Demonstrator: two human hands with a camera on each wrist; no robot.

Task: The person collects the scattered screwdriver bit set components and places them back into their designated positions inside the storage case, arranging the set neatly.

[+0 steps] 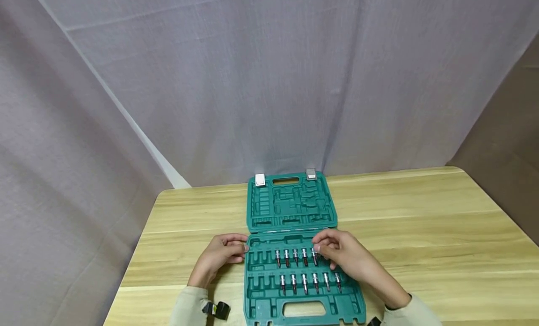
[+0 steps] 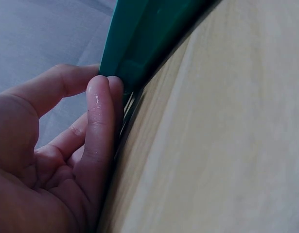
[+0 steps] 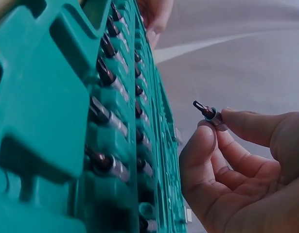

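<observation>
In the right wrist view, right of centre, the thumb and forefinger tips (image 3: 207,133) of the right hand (image 3: 246,174) pinch a small steel bit socket with a dark tip (image 3: 208,112); the tip points toward the upper left of that frame, and the other fingers lie loosely curled under it. The bit is clear of the tray, held just beside its right-hand edge. In the head view the same right hand (image 1: 347,256) sits at the right end of the upper row of bits, low and right of centre.

The left hand (image 1: 219,256) lies at lower centre left of the head view, its fingertips against the left edge of the tray. From the left wrist camera, the fingertips (image 2: 103,97) press flat against the green plastic edge (image 2: 139,43) in the upper middle of the frame, fingers nearly straight and the thumb apart above them; they curl round nothing.

The open green plastic tool case (image 1: 294,312) lies low in the centre of the head view, its tray nearest the person and its lid (image 1: 290,206) folded flat behind, two silver latches (image 1: 259,179) at the far rim. Two rows of silver bit sockets (image 1: 309,281) stand in the tray's slots, with empty slots at the left of each row. The case rests on a light wooden table (image 1: 421,223), with grey cloth (image 1: 252,83) filling the upper frame behind it.
</observation>
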